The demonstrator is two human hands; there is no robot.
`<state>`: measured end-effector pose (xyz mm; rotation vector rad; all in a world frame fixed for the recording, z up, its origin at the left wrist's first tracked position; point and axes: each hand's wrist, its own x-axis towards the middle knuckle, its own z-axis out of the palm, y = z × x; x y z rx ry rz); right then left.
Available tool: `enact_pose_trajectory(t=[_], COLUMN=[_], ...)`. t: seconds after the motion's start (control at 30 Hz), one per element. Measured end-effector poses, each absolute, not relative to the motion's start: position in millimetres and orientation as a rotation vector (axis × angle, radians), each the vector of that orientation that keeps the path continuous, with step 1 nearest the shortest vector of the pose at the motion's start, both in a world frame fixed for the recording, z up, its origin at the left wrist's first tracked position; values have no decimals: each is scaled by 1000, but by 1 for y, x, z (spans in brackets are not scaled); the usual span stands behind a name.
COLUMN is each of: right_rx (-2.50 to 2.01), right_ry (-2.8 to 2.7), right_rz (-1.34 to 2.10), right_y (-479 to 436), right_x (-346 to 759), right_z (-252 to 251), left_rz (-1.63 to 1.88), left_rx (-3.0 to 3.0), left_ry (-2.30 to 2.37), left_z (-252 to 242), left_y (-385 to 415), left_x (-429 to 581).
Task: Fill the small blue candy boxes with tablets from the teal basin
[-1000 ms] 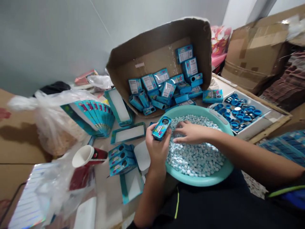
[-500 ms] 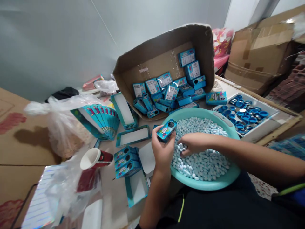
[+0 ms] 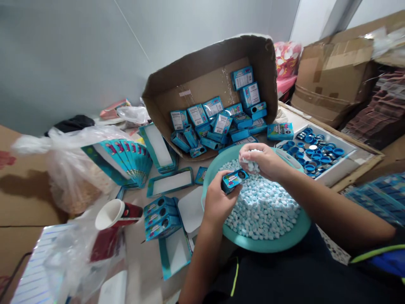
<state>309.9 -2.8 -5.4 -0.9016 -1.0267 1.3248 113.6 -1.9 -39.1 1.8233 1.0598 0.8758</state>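
My left hand (image 3: 220,200) is closed around a small blue candy box (image 3: 233,180) with a dark round hole at one end. It holds the box tilted over the left side of a turquoise basin (image 3: 267,246). Pale blue and white candies (image 3: 268,211) fill the basin. Above them, my right hand (image 3: 264,160) is closed on a handful of candies (image 3: 251,164), some showing between the fingers. That hand is just above and to the right of the box's holed end, apart from it.
Behind the basin, a tipped cardboard carton (image 3: 202,63) contains many blue boxes. Blue caps (image 3: 316,152) lie in a white tray on the right. To the left are a row of boxes (image 3: 162,217), flat display trays (image 3: 171,181), a paper cup (image 3: 117,213) and plastic bags (image 3: 76,169).
My right hand has risen out of the candies with a handful. My left hand has moved the box right over the basin and turned its holed end toward the right hand.
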Motion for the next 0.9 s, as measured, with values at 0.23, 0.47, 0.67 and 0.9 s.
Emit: enact_pose_trajectory(t=[0.23,0.47,0.67,0.9], right_rx=[-849,-805,-811,-798], right_ry=[-859,-845,-963,-1302], right_rz=[1286,1279,1182,953], right_y=[2,0,-2,-9], right_x=[289,290,292,292], right_z=[-17,-16,-14,-12], left_rz=[865,888,965,1032], left_rx=[1848,1941,2065,1976], left_ry=[1051,1063,983,1025], left_z=[-40,-39,-37,-36], left_y=[-1,-2,-5,-6], left_x=[113,111,111,111])
